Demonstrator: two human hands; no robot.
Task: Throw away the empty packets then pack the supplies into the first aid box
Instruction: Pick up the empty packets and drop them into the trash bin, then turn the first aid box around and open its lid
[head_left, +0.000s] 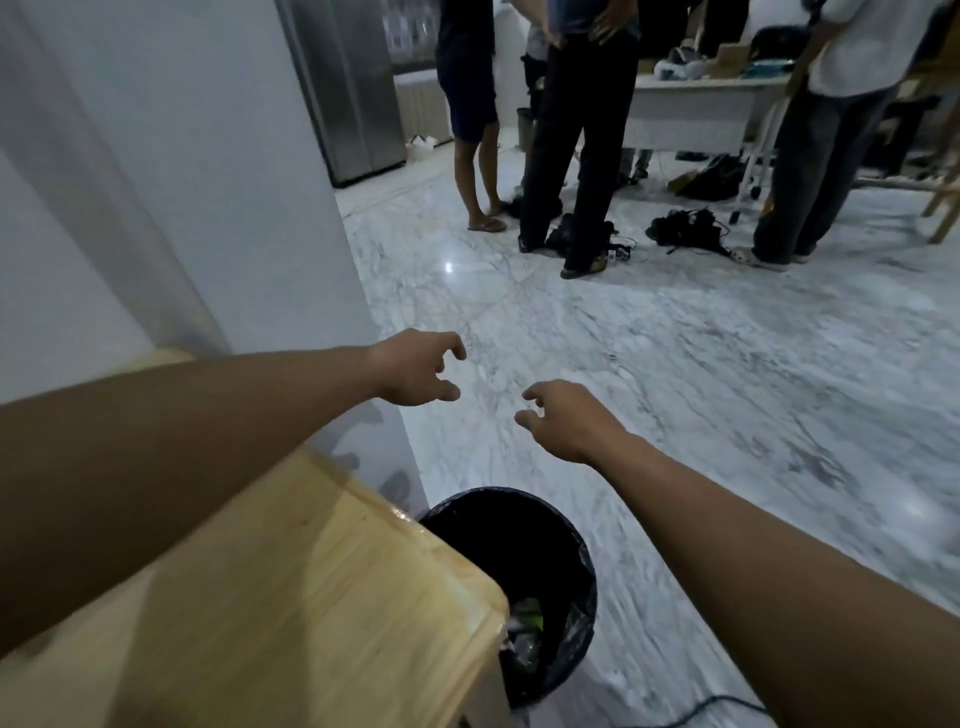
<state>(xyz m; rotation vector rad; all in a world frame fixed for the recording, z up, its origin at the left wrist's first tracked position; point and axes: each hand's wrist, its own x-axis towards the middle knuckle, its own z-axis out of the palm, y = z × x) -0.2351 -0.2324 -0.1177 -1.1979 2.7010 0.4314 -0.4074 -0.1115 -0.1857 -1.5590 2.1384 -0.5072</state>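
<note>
Both of my arms reach forward over the marble floor. My left hand (418, 371) is empty, with its fingers curled and apart. My right hand (563, 418) is empty too, fingers loosely spread. Below my arms stands a round bin with a black liner (571, 551), partly hidden behind the corner of a wooden table (322, 597). Some rubbish with a green scrap (527, 621) lies at the bin's bottom. No first aid box or supplies are in view.
A white wall corner (291, 260) rises on the left. Three people stand at the back near a white table (696, 111); black bags and cables (685, 228) lie on the floor by their feet. A dark cable (711, 706) runs beside the bin.
</note>
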